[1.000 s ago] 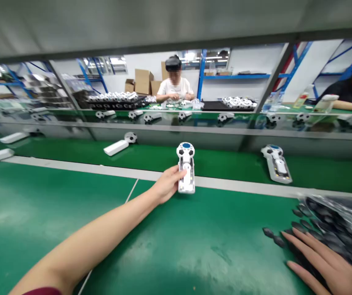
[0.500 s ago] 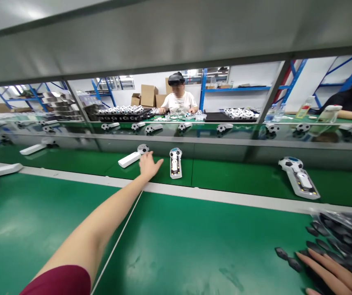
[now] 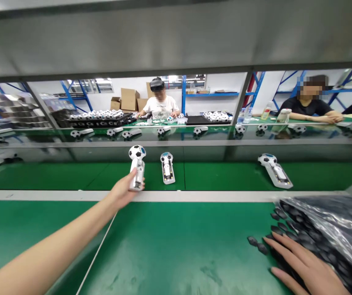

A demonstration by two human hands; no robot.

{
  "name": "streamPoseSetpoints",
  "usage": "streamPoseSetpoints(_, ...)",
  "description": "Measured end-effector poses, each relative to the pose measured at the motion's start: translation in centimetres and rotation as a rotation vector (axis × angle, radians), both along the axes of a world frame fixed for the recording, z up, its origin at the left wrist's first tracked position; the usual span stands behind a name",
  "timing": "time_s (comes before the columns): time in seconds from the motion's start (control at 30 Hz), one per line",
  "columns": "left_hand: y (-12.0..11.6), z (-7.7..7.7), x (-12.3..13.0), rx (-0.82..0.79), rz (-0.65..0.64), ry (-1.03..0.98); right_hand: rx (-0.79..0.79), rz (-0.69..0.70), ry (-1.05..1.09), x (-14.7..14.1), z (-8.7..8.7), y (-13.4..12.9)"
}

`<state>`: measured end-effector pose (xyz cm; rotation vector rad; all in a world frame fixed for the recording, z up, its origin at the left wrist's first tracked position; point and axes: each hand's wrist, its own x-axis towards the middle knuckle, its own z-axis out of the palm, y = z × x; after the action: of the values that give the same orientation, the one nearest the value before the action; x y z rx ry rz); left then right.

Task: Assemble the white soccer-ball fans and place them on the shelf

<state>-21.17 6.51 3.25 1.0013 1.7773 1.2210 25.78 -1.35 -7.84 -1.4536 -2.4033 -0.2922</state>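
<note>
One football-topped white device [image 3: 137,169] sits shut in my left grip [image 3: 122,192], my right grip [image 3: 305,262] lying open on dark pieces [image 3: 286,234].

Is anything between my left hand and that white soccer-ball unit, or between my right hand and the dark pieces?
Nothing visible stands in the way of either. The left hand is already against the lower end of the white soccer-ball unit. The right hand rests on the dark pieces, which spill from a plastic bag.
</note>
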Motion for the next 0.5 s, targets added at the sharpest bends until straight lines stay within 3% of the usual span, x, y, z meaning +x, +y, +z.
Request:
streamPoseSetpoints(0.03,-2.0,0.0,2.2,0.018,-0.097,-0.133,-0.004,-0.011,0.002,-0.4,0.6,-0.2)
streamPoseSetpoints(0.1,-6.0,-0.2,6.4,-0.014,-0.349,-0.767,-0.024,-0.041,0.003,-1.2,1.7,-0.5)
streamPoseSetpoints(0.2,-10.3,-1.3,11.4,-0.217,-0.583,-1.204,-0.111,-0.07,-0.002,-2.2,3.3,-1.0)
streamPoseSetpoints(0.33,-12.0,-3.4,14.6,-0.374,-0.742,-1.274,-0.164,-0.057,0.006,-2.6,4.6,-1.3)
streamPoseSetpoints(0.5,-11.6,-4.1,14.7,-0.447,-0.703,-1.238,-0.214,-0.04,0.067,-2.6,5.7,-1.3)
